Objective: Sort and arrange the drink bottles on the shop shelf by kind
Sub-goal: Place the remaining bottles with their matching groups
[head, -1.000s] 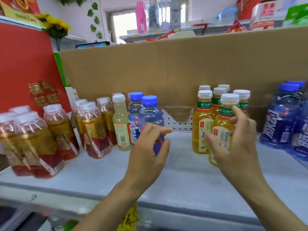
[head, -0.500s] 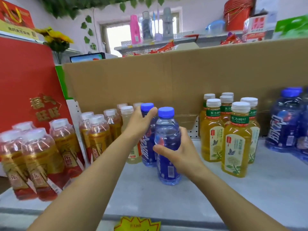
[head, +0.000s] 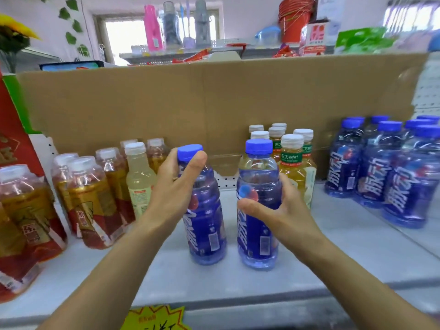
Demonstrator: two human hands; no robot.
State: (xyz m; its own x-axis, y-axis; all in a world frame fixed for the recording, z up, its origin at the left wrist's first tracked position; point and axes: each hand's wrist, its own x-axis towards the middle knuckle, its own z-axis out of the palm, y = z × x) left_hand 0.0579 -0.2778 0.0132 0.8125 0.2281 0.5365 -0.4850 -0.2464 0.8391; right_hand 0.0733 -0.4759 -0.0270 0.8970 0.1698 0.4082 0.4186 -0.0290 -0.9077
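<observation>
Two blue sports-drink bottles with blue caps stand side by side at the middle of the grey shelf point(head: 333, 253). My left hand point(head: 175, 189) grips the left blue bottle point(head: 206, 229) at its neck and shoulder. My right hand point(head: 277, 213) grips the right blue bottle point(head: 258, 186) round its waist. A group of the same blue bottles point(head: 381, 172) stands at the right. Yellow tea bottles with white caps point(head: 294, 160) stand behind my right hand. Red-labelled amber tea bottles point(head: 92, 206) fill the left, with one pale cloudy bottle point(head: 138, 179) among them.
A tall cardboard sheet point(head: 214, 103) backs the shelf. A red and green box point(head: 12, 129) stands at the far left. A yellow price tag point(head: 154, 317) hangs on the shelf's front edge. Household goods sit on a higher shelf behind.
Both blue bottles have come forward and to the right, away from the amber bottles. My left hand now holds the left one higher, by its neck. The view has shifted right.
</observation>
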